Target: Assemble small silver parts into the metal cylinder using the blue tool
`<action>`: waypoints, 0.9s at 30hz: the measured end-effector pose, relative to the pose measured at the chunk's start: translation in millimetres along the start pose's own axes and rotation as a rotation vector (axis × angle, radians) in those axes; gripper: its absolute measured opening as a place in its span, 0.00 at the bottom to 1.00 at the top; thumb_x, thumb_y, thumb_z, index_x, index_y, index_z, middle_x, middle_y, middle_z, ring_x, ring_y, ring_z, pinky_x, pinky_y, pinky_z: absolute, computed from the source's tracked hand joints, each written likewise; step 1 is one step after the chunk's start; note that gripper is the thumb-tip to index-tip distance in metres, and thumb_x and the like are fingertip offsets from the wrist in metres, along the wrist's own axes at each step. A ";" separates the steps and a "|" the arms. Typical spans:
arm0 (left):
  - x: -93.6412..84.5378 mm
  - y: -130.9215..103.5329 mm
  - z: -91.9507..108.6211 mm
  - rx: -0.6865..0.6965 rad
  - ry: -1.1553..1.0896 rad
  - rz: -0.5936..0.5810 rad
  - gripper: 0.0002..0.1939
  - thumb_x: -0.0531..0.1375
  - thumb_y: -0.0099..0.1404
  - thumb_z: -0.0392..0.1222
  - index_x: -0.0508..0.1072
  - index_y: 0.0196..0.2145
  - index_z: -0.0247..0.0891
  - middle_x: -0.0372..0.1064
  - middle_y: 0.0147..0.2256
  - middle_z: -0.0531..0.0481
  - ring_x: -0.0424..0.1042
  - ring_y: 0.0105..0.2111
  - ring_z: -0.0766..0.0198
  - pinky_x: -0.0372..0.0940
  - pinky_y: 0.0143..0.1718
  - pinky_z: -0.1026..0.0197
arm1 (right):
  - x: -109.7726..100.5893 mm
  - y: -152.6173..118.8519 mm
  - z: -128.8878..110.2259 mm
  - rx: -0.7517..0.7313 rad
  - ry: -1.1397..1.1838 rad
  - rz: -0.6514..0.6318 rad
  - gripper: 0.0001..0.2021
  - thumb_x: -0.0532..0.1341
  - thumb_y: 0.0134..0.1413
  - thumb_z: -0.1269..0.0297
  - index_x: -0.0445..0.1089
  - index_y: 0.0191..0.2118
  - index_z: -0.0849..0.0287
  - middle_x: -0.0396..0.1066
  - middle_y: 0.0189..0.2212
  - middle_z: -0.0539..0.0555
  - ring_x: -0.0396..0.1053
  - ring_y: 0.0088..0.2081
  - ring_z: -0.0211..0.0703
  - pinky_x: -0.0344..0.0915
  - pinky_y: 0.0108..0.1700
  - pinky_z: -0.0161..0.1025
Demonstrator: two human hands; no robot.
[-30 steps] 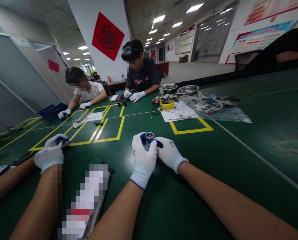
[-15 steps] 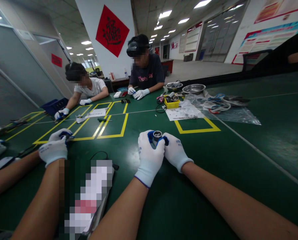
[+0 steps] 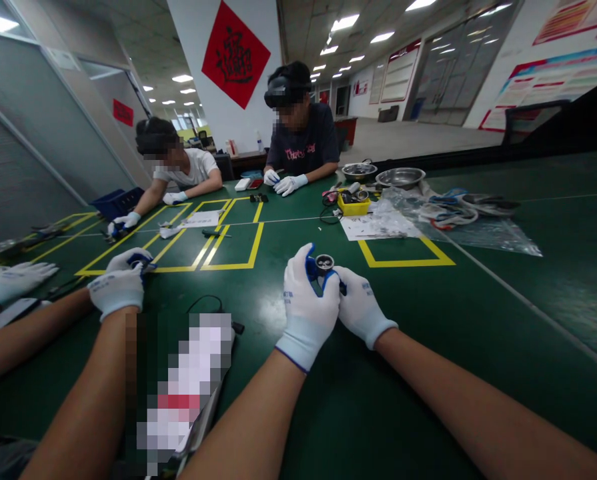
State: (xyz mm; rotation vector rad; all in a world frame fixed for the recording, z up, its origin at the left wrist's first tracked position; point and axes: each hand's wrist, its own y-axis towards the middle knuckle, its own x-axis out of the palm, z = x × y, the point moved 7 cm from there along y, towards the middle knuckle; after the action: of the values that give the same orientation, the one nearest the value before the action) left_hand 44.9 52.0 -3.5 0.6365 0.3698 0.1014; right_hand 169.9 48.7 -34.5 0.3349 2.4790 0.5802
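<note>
Both my hands wear white gloves with blue palms. A small dark cylinder (image 3: 324, 263) with a silvery rim sits upright between them, its round end facing up and showing shiny spots inside. My left hand (image 3: 309, 300) is closed around the cylinder's lower part, with the index finger lifted beside the rim. From the right, my right hand (image 3: 362, 303) is closed with its fingertips against the cylinder's side. The fingers cover most of its body, so its exact kind does not show.
Left of my arm lies a blurred white-and-red object (image 3: 193, 380) with a thin black cable. A yellow bin (image 3: 354, 207) of parts, metal bowls (image 3: 401, 177) and a plastic bag (image 3: 498, 233) are farther off. A neighbour's gloved hands (image 3: 118, 287) work at the left; two people sit opposite.
The index finger of my left hand has lifted away from the cylinder's rim. The whole view has shifted slightly. At the far left, a neighbour's other gloved hand has moved further into view.
</note>
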 end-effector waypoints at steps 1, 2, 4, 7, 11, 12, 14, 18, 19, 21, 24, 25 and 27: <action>-1.0 0.3 3.9 0.056 0.029 -0.007 0.26 0.62 0.64 0.36 0.66 0.59 0.41 0.71 0.51 0.41 0.72 0.52 0.52 0.69 0.55 0.48 | -0.4 -0.3 -0.5 -0.012 0.003 0.013 0.07 0.57 0.59 0.65 0.73 0.35 0.57 0.78 0.36 0.58 0.75 0.38 0.51 0.71 0.43 0.46; -1.4 0.6 8.0 0.116 0.067 -0.022 0.24 0.61 0.64 0.36 0.68 0.58 0.41 0.71 0.50 0.42 0.73 0.51 0.52 0.70 0.54 0.49 | -1.1 -0.6 -1.1 -0.028 0.003 0.028 0.07 0.57 0.59 0.65 0.73 0.35 0.56 0.78 0.35 0.58 0.75 0.38 0.51 0.70 0.42 0.45; -2.1 1.0 15.4 0.225 0.139 -0.052 0.18 0.60 0.65 0.36 0.71 0.53 0.41 0.71 0.47 0.43 0.73 0.48 0.53 0.70 0.51 0.50 | -2.5 -1.3 -2.6 -0.071 -0.005 0.061 0.07 0.57 0.59 0.65 0.72 0.34 0.56 0.77 0.34 0.57 0.74 0.36 0.50 0.70 0.40 0.44; -4.2 1.1 22.8 0.333 0.207 -0.056 0.15 0.59 0.66 0.35 0.72 0.51 0.40 0.72 0.45 0.43 0.73 0.47 0.53 0.70 0.50 0.50 | -4.4 -2.4 -4.8 -0.143 -0.034 0.107 0.06 0.56 0.59 0.65 0.70 0.33 0.56 0.76 0.32 0.57 0.72 0.34 0.50 0.69 0.38 0.44; -5.9 0.7 27.6 0.394 0.253 -0.044 0.14 0.59 0.67 0.35 0.73 0.50 0.38 0.73 0.44 0.42 0.73 0.46 0.53 0.71 0.48 0.51 | -5.6 -3.8 -6.3 -0.187 -0.058 0.138 0.06 0.56 0.60 0.66 0.70 0.34 0.56 0.76 0.32 0.57 0.71 0.33 0.49 0.68 0.36 0.43; -6.0 0.6 28.1 0.401 0.259 -0.045 0.14 0.59 0.67 0.35 0.73 0.50 0.38 0.73 0.44 0.42 0.73 0.45 0.53 0.71 0.48 0.52 | -5.8 -4.1 -6.7 -0.191 -0.058 0.139 0.06 0.57 0.60 0.66 0.70 0.34 0.56 0.76 0.31 0.57 0.71 0.33 0.49 0.68 0.36 0.43; -6.2 0.5 28.6 0.410 0.267 -0.047 0.14 0.59 0.67 0.35 0.73 0.50 0.38 0.74 0.44 0.42 0.74 0.45 0.53 0.71 0.48 0.52 | -6.1 -4.5 -7.7 -0.195 -0.054 0.134 0.06 0.57 0.60 0.66 0.70 0.34 0.55 0.76 0.31 0.57 0.71 0.33 0.49 0.68 0.36 0.43; -6.8 0.2 28.8 0.411 0.273 -0.043 0.13 0.59 0.67 0.35 0.74 0.50 0.38 0.74 0.44 0.42 0.74 0.45 0.53 0.71 0.48 0.51 | -5.7 -4.5 -8.2 -0.181 -0.042 0.106 0.06 0.57 0.60 0.66 0.70 0.34 0.55 0.76 0.32 0.56 0.72 0.34 0.49 0.68 0.36 0.43; -7.0 0.4 28.4 0.402 0.270 -0.042 0.13 0.59 0.67 0.35 0.74 0.49 0.38 0.74 0.44 0.42 0.74 0.45 0.53 0.71 0.48 0.51 | -5.5 -4.5 -8.1 -0.177 -0.043 0.101 0.06 0.57 0.60 0.66 0.70 0.34 0.55 0.77 0.32 0.56 0.73 0.34 0.49 0.68 0.36 0.43; -7.3 1.1 27.7 0.381 0.258 -0.041 0.12 0.59 0.67 0.35 0.74 0.49 0.39 0.75 0.44 0.43 0.75 0.45 0.54 0.72 0.48 0.53 | -5.6 -4.5 -8.4 -0.177 -0.051 0.103 0.06 0.57 0.61 0.65 0.70 0.34 0.56 0.76 0.32 0.56 0.73 0.33 0.49 0.68 0.36 0.43; -7.9 2.0 28.2 0.369 0.242 -0.035 0.12 0.60 0.67 0.35 0.74 0.48 0.40 0.74 0.44 0.44 0.75 0.45 0.55 0.72 0.48 0.54 | -6.5 -4.8 -10.6 -0.202 -0.071 0.120 0.07 0.57 0.62 0.66 0.71 0.35 0.56 0.77 0.31 0.57 0.73 0.33 0.50 0.69 0.35 0.43; -8.2 2.2 28.4 0.369 0.241 -0.031 0.12 0.60 0.66 0.35 0.74 0.48 0.40 0.74 0.43 0.44 0.75 0.44 0.55 0.72 0.47 0.54 | -6.7 -5.0 -11.7 -0.215 -0.081 0.122 0.07 0.57 0.61 0.66 0.71 0.35 0.56 0.77 0.31 0.57 0.74 0.34 0.50 0.69 0.36 0.43; -8.3 2.6 28.2 0.364 0.246 -0.027 0.12 0.60 0.66 0.35 0.75 0.48 0.39 0.74 0.43 0.44 0.75 0.44 0.55 0.72 0.47 0.54 | -6.9 -5.3 -13.8 -0.242 -0.102 0.116 0.06 0.57 0.61 0.67 0.72 0.35 0.56 0.77 0.31 0.57 0.74 0.34 0.50 0.69 0.36 0.44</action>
State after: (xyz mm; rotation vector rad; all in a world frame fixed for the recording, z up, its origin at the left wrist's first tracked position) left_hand 47.6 36.6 21.4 0.9820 0.6423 0.0868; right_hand 166.9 37.1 -23.4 0.4034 2.2725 0.8800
